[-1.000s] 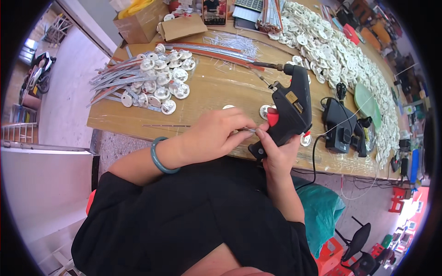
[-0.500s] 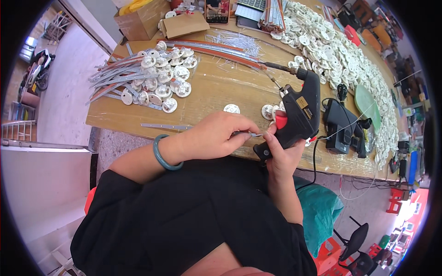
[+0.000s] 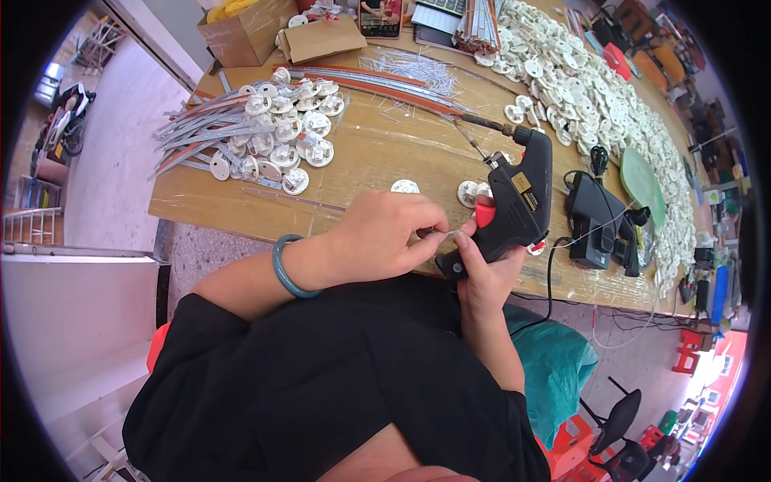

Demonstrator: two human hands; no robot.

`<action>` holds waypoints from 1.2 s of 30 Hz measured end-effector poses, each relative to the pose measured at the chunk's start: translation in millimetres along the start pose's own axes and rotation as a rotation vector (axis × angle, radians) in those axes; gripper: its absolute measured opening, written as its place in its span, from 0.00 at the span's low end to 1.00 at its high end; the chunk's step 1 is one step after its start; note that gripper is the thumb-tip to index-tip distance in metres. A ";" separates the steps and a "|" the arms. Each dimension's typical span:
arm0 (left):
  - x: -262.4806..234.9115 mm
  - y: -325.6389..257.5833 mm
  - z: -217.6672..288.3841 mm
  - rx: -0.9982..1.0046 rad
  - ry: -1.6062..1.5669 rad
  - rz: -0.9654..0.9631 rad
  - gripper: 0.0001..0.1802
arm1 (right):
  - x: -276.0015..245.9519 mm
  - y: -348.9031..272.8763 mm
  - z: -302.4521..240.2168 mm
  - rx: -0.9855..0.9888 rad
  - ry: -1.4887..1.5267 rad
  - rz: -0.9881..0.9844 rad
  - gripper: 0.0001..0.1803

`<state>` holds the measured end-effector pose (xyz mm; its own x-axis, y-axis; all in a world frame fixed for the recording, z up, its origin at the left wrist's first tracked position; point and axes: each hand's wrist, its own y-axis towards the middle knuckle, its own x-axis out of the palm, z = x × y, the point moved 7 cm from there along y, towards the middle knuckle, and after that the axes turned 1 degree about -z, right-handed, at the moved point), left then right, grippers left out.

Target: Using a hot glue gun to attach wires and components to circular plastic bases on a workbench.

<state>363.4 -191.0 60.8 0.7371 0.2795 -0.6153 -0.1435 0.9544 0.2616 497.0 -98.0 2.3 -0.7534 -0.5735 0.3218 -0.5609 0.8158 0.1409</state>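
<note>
The right hand (image 3: 486, 269) grips a black glue gun (image 3: 514, 201) at the near edge of the wooden worktable (image 3: 385, 153). The left hand (image 3: 385, 237), beside its handle, pinches a thin clear stick. White discs (image 3: 277, 132) lie beyond it; grey floor borders the table's left.

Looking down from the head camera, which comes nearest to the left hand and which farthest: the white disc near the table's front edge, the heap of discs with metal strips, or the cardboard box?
From the left hand:
1. White disc, just beyond the fingers.
2. Heap of discs with metal strips, farther back on the left.
3. Cardboard box, far left corner.
</note>
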 end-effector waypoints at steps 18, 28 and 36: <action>-0.7 -0.4 -3.3 -0.040 -0.044 0.003 0.06 | 3.4 -4.5 -3.9 0.020 0.081 0.051 0.33; -47.1 0.9 -41.4 -0.211 -0.022 0.076 0.07 | -30.3 -18.2 -2.6 -0.005 0.087 0.071 0.25; -24.9 -0.5 -49.9 -0.143 0.116 0.057 0.06 | -37.4 -36.5 -2.8 0.073 -0.112 0.032 0.19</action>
<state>312.1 -193.2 38.9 0.6450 0.3360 -0.6863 -0.2816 0.9394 0.1953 546.6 -106.1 -12.2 -0.8023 -0.5555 0.2183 -0.5565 0.8285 0.0629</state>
